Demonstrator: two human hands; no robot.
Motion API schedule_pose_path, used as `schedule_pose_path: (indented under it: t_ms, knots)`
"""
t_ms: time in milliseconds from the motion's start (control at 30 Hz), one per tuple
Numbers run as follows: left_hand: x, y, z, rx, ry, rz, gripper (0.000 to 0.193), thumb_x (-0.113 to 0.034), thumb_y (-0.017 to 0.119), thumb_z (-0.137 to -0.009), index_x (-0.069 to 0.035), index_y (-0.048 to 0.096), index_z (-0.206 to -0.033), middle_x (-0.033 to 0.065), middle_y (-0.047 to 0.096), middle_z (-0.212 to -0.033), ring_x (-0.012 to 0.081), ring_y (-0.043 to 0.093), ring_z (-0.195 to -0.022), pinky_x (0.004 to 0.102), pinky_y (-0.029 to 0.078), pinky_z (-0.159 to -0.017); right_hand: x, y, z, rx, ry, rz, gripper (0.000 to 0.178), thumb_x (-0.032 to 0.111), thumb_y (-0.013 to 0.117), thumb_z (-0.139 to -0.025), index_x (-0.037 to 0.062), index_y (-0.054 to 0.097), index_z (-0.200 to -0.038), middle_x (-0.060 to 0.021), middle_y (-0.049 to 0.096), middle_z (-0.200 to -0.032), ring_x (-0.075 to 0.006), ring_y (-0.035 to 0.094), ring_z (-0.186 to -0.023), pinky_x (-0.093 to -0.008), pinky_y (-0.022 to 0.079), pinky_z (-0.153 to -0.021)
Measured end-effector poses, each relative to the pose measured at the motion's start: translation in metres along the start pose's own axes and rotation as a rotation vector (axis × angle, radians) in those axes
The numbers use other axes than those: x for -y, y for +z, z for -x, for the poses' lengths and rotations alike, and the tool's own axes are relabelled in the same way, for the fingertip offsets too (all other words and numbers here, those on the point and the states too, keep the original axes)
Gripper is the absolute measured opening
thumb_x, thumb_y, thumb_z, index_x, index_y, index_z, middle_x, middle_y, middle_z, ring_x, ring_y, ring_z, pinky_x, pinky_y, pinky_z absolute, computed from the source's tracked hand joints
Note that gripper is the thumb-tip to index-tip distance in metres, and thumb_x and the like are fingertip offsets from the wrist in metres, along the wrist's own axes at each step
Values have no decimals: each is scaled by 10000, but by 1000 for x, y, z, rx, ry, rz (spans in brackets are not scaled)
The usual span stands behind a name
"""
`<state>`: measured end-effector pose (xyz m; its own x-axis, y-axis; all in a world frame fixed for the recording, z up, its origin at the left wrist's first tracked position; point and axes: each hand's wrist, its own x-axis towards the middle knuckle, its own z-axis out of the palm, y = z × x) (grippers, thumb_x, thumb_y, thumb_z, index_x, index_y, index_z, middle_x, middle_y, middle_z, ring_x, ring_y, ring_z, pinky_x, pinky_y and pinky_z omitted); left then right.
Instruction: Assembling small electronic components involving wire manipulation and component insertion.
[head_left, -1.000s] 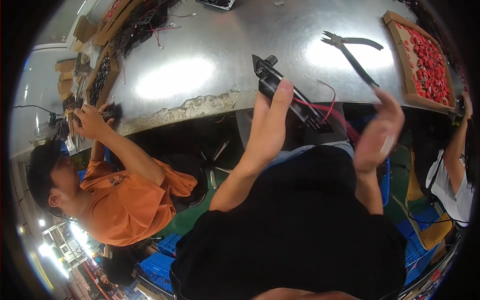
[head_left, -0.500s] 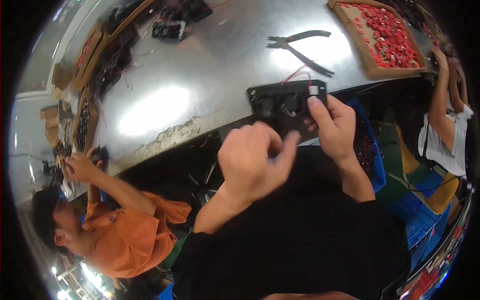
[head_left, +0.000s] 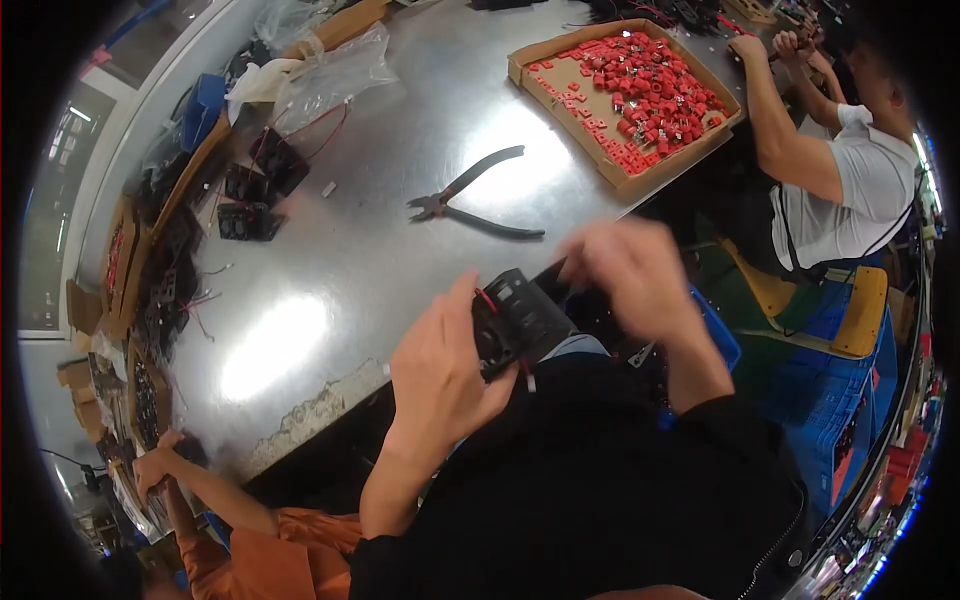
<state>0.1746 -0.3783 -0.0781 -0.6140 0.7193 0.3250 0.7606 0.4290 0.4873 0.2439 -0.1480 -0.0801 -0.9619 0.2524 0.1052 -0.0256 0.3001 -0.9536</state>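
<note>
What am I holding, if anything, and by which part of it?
Your left hand holds a black housing by its left side; your right hand is blurred, so whether it holds anything cannot be told.

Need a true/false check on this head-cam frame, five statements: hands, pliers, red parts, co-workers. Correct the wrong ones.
1. The left hand holds a black plastic unit; the right hand is blurred. True.
2. The right hand is holding the pliers. False: the pliers lie on the metal table.
3. Red parts lie in a cardboard tray. True.
4. The pliers' handles are pressed together. False: they are spread apart.
5. The co-worker at right wears a white shirt. True.
</note>
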Motion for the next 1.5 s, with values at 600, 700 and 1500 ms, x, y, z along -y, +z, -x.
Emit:
schedule_pose_path:
  t_ms: [600,700,1500]
  knots:
    - [16,15,15,-135,-367,1679,596,12,581,-714,-14,405,-1283,174,610,-1096,258,619,-1083,420,505,-971,-48,-109,-113,-298,-63,756,251,185,701,-894,1,676,-1062,-64,687,-878,-143,648,-790,-294,504,-724]
    - [23,18,16,-133,-349,1661,719,-30,681,-694,3,407,-1358,93,524,-954,179,556,-905,364,517,-806,-30,-67,-77,-264,-36,54,304,104,642,-917,-21,642,-1194,-43,655,-1047,-113,608,-966,-253,474,-833]
    - [14,2,43,-534,-529,1037,410,-2,725,-852,6,529,-1212,61,628,-1040,114,609,-933,271,514,-849,3,99,0,302,-81,-544,249,-41,672,-913,-60,644,-1160,-122,683,-1091,-141,667,-973,-244,528,-850]
